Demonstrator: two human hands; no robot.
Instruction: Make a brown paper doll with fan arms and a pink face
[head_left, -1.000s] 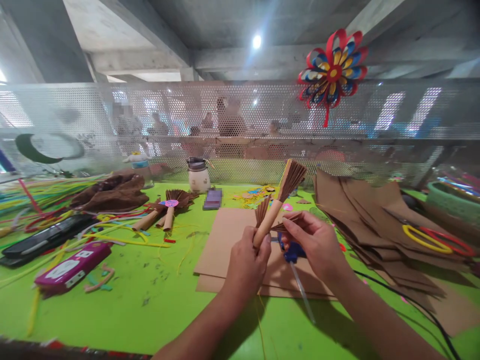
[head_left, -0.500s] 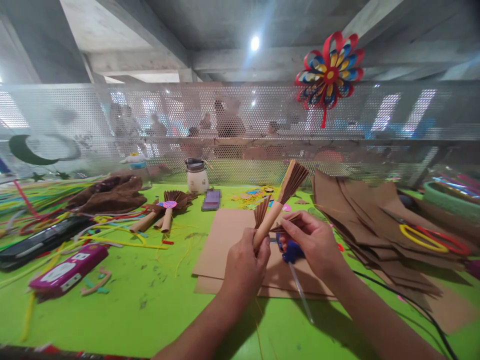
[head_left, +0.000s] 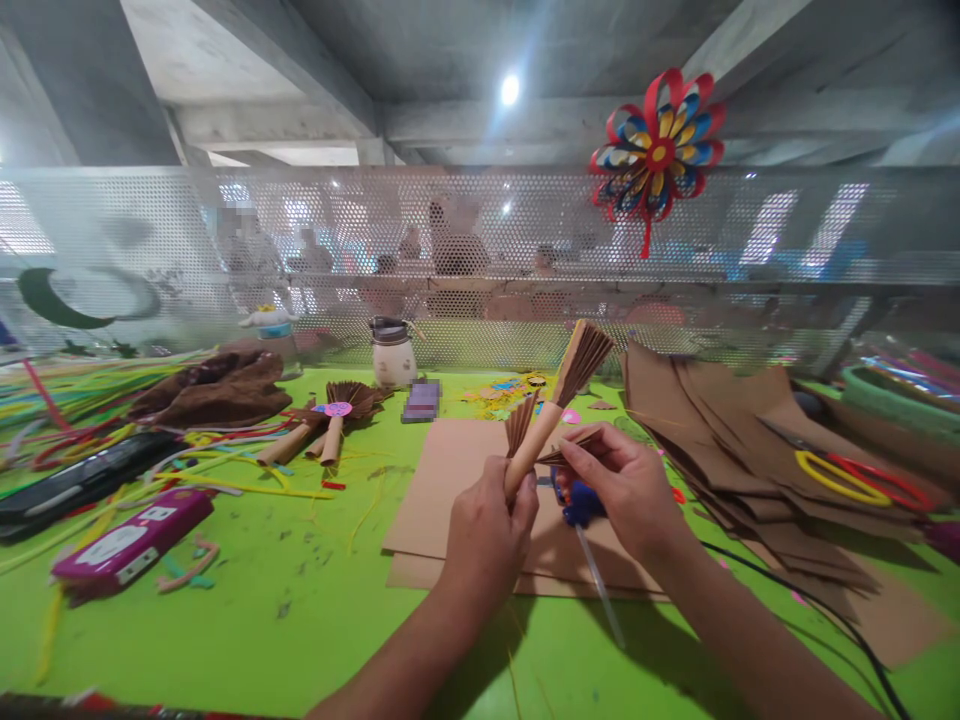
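Observation:
My left hand (head_left: 487, 530) is closed round the rolled tan paper stem (head_left: 534, 447) of a paper craft, held tilted up to the right. A pleated brown paper fan (head_left: 585, 358) tops the stem, and a smaller pleated leaf (head_left: 520, 422) sticks out on its left. My right hand (head_left: 626, 490) pinches another pleated brown leaf (head_left: 574, 446) against the stem's right side. Under my right hand lies a blue glue gun (head_left: 576, 505) with a clear glue stick, resting on brown card sheets (head_left: 450, 480).
Green table (head_left: 300, 580). Finished paper crafts (head_left: 334, 415) lie at the middle left. A pink case (head_left: 120, 545) and a black case (head_left: 82, 480) sit on the left among coloured strips. Brown paper sheets (head_left: 735, 440) with scissors (head_left: 855, 475) lie to the right. A perforated screen (head_left: 450, 260) carries a paper pinwheel (head_left: 660, 150).
Both hands and the craft have stayed almost in place; the view shifted slightly. My right hand keeps pressing the leaf at the stem.

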